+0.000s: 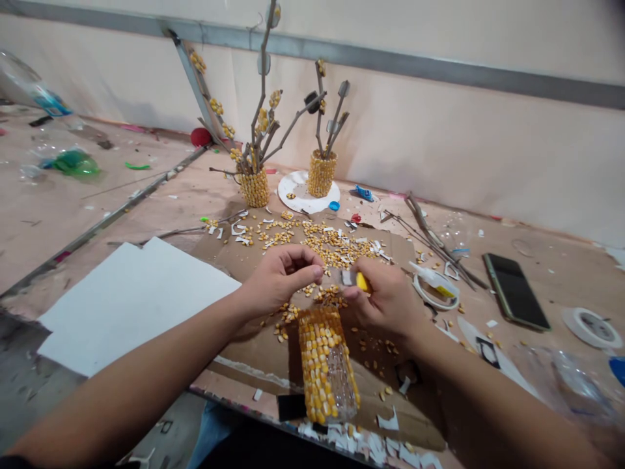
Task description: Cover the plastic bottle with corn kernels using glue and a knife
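Observation:
My left hand (288,275) is closed in a pinch above the cardboard, thumb against fingertips; whatever it holds is too small to make out. Just to its right, my right hand (388,299) grips a small yellow-and-grey tool (362,282), whose exact kind I cannot tell. Below both hands, a clear plastic cup (343,371) partly covered in corn kernels lies on its side or leans toward me, a bare patch showing on its right. Loose corn kernels (336,246) are scattered beyond the hands on the cardboard sheet (244,352).
Two kernel-covered pots with twigs (254,189) (322,176) stand at the back, one on a white disc (291,195). White sheets (131,299) lie left. On the right are a glue bottle (435,280), a phone (516,291), loose twigs (430,228) and a tape roll (592,327).

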